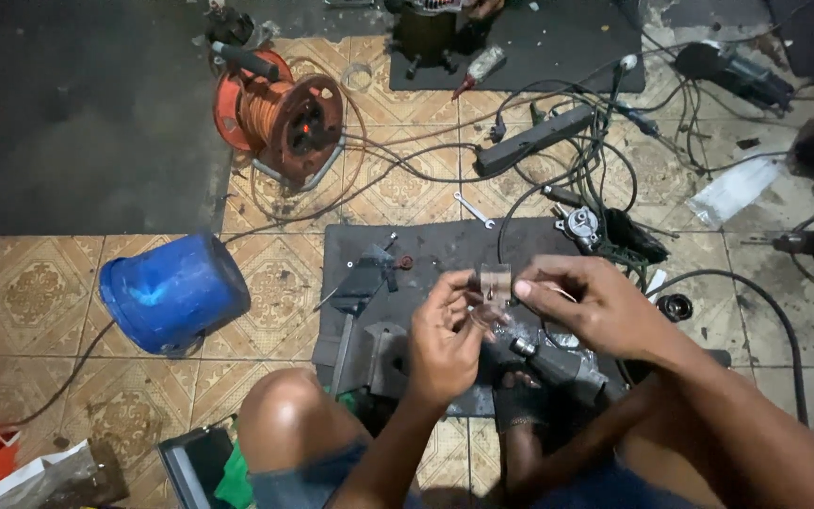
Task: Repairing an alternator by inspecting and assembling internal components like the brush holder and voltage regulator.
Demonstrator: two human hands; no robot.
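Centre frame, above the dark floor mat: I see left hand and right hand both pinching a small clear plastic part. Fitting step, I judge; next needs fine fingertip alignment.

tool parts crowd mat, cables beyond, bare tiles left

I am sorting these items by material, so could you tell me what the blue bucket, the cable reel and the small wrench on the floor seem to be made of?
Blue bucket: probably plastic, from its uniform colour and soft sheen. Cable reel: red-orange drum, likely plastic, wound with orange cable on what looks like a grey metal tube stand. Small wrench: bare metal, thin and silvery bright against the tile.
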